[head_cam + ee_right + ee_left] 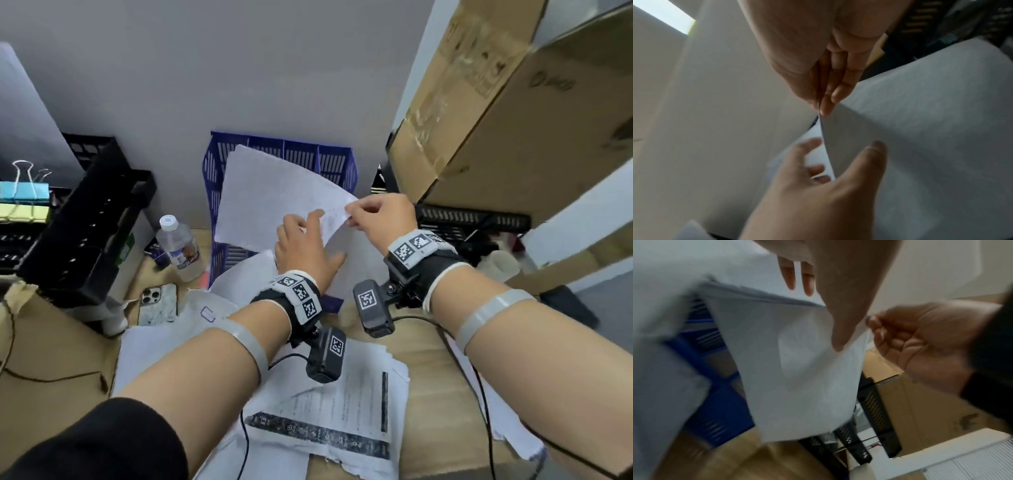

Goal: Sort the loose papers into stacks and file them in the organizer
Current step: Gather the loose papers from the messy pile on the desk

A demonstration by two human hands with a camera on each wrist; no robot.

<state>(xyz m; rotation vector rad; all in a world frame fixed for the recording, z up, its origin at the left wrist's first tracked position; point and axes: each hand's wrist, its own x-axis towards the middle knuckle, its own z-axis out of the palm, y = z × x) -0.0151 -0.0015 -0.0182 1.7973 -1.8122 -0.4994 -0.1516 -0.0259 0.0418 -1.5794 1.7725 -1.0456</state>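
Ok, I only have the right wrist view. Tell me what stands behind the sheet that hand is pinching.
Observer: A blue slotted organizer stands against the wall. The right hand holds the sheet up in front of it.
Operator: Report what is left on the desk.
Observer: A loose pile of printed papers lies under the forearms, at the near edge.
Operator: Name what sits left of the organizer.
Observer: A water bottle stands there, and a phone lies camera side up just in front of it.
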